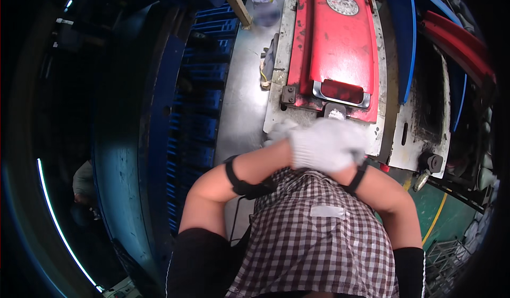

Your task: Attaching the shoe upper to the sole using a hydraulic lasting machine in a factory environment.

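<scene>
White knit gloves cover both my hands, which overlap in front of my checked apron (319,234). My left hand (329,146) lies on top, reaching rightward across my right wrist; its fingers are smeared by motion. Mostly hidden under it, my right hand (281,131) shows only as a blurred bit of glove to the left. Just beyond them is a red machine cover (342,43) with a metal handle (345,100) at its near end. A dark latch-like piece (334,111) sits below that handle, close to the gloves. I cannot make out anything held.
A metal table (241,96) runs along the left, with a clear plastic container (264,5) at its far end. Blue slatted racking (204,80) stands further left. At right is another machine base (419,133) with a raised red lid (457,43).
</scene>
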A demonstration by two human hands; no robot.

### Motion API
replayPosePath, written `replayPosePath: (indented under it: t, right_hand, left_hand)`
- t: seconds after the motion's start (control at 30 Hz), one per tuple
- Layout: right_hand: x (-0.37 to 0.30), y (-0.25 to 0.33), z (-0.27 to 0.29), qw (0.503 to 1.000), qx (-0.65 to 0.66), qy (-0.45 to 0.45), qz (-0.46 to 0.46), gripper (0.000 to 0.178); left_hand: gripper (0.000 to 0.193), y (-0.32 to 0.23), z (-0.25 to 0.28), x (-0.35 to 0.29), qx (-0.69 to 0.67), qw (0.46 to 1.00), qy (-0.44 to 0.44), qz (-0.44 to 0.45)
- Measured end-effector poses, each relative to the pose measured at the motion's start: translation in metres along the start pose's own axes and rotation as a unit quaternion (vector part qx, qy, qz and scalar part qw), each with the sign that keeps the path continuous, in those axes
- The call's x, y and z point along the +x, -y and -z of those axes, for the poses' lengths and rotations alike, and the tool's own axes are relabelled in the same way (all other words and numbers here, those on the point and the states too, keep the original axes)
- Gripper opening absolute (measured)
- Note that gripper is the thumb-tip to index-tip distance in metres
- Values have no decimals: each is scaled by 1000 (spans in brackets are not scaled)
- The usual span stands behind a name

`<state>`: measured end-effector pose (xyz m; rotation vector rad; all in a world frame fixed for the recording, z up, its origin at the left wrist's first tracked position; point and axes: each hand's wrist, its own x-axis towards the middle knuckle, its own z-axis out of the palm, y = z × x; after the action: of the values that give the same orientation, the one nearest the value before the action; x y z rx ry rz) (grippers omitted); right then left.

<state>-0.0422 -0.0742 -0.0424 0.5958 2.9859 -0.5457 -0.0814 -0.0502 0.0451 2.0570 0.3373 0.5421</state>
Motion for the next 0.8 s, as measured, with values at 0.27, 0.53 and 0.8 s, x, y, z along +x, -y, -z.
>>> replayPosePath:
  t: [0.27, 0.53, 0.8]
  right_hand:
    - [-139, -26, 18, 937, 10, -285, -204, 34]
    - [-150, -15, -22, 799, 142, -386, -438, 40]
    - [-152, -15, -27, 808, 133, -368, -441, 45]
  left_hand:
    - [23, 92, 41, -195, 144, 804, -415, 402]
    - [96, 153, -27, -310, 147, 600, -231, 752]
    - [137, 162, -60, -329, 166, 526, -135, 823]
